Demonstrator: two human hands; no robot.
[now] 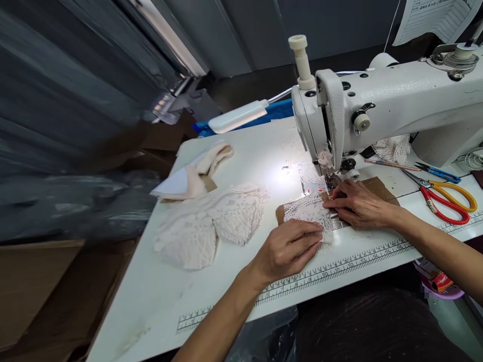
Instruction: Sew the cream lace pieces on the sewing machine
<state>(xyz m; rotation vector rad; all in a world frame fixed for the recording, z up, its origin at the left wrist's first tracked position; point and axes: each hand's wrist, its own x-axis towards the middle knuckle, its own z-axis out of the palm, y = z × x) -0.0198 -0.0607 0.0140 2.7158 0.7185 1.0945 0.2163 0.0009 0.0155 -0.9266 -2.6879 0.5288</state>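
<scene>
White lace fabric (307, 208) lies at the needle area of a white sewing machine (381, 108). My left hand (289, 249) is closed on the lace's near edge, fingers together and pointing right. Close to the presser foot (331, 181), my right hand (352, 203) has its fingertips pressed at the lace's right edge, fingers bent. Brown tape (377, 190) covers part of the machine bed beside that hand. Left of the lace piece, more lace cups (237, 216) rest on the white table (147, 301).
Red-and-yellow scissors (447, 201) and blue snips (439, 172) lie at the right. Folded cream pieces (192, 176) sit at the back left. A white lamp (237, 116) reaches over the back edge. A printed ruler (313, 276) runs along the front edge.
</scene>
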